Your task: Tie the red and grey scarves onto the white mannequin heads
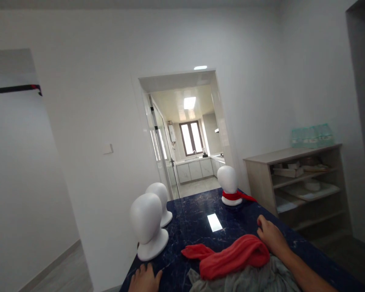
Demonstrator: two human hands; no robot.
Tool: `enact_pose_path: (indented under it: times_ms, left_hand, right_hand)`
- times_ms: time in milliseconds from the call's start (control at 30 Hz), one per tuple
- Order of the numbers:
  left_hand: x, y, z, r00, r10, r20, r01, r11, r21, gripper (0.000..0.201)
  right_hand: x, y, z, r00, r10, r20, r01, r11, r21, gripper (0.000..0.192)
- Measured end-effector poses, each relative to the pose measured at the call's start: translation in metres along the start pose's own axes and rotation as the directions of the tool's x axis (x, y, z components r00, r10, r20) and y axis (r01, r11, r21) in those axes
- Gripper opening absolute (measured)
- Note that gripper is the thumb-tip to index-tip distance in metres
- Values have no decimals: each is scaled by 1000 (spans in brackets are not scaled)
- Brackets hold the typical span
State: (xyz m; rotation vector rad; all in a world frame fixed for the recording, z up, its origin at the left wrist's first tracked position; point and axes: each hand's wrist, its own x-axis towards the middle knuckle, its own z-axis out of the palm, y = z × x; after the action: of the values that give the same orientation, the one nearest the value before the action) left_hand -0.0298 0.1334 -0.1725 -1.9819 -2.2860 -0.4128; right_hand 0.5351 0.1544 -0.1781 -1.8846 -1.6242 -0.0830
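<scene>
Dark blue marble-patterned stone forms the counter (197,215), the largest item before us; it runs from the bottom edge toward the open doorway (188,134) and reflects a ceiling light. To its right stands a wooden shelf unit (292,156), with pale green boxes (312,136) on top.

On the counter we see three white mannequin heads. The nearest mannequin head (148,231) stands upright at the left edge; a second mannequin head (160,202) stands just behind it, partly covered. The far mannequin head (228,184) stands well apart at the back right, with a red scarf (235,196) wrapped around its neck.

At the near edge lies a grey cloth (255,280), bunched. A red cloth (231,255) lies on top of it, one end trailing left onto the counter.

Our right hand (270,235) rests with fingers curled at the right end of the red cloth, touching it; we cannot tell whether it is clamped on the fabric. Our left hand (144,279) lies flat on the counter, fingers apart and holding nothing, near the base of the nearest mannequin head.
</scene>
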Motion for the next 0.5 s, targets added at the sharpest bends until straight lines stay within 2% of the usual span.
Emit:
enact_pose_path:
  times_ms: [67,133,267,367,500]
  left_hand:
    - [-15,29,-5,985,150,85,-149,989,-15,52]
    - [-15,64,-11,951,296,92,-279,946,-163,55]
    - [18,121,-14,893,448,43,-396,828,-398,59]
    - [47,139,-5,872,487,49,-412,784,-464,57]
    - [65,136,19,868,491,70,-396,771,-498,58]
  right_hand:
    - [2,0,2,1000,-6,17,6,1000,10,14]
    - [3,0,4,999,-14,35,13,1000,16,14]
    - [3,2,5,999,-14,36,14,1000,17,13]
    - [9,8,3,1000,-16,15,15,999,43,12]
    - [32,11,-5,998,-54,16,54,997,53,20]
